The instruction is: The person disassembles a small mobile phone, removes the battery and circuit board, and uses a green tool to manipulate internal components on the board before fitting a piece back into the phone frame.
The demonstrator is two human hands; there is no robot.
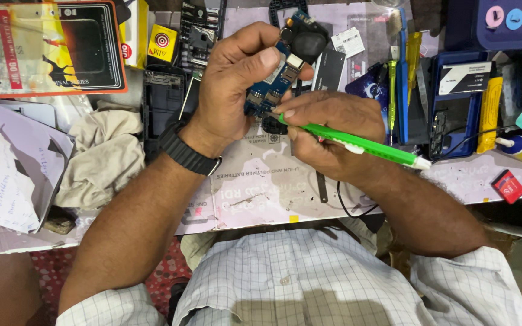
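Circuit board (278,77): blue, long and narrow, with small metal parts along its face; held up above the bench (255,193), tilted, between the two hands.

Left hand (237,90): fingers closed around the board, thumb pressed on its face near the upper end, other fingers wrapped behind it. A black watch (186,151) sits on this wrist.

Right hand (333,130): fingers closed on a green screwdriver (357,145), gripped near its front end; the tip touches the lower part of the board just below the left thumb. The white-capped handle end sticks out past the back of the hand.

Beyond the left fingers: black phone parts (197,30) and a small yellow box (162,42). Beside the left wrist: a crumpled cloth (101,151) and loose papers (7,175). Past the right fingers: a blue tray (454,115) holding a black battery (465,77), a yellow tool (489,115), and a small red box (508,186) near the bench edge.
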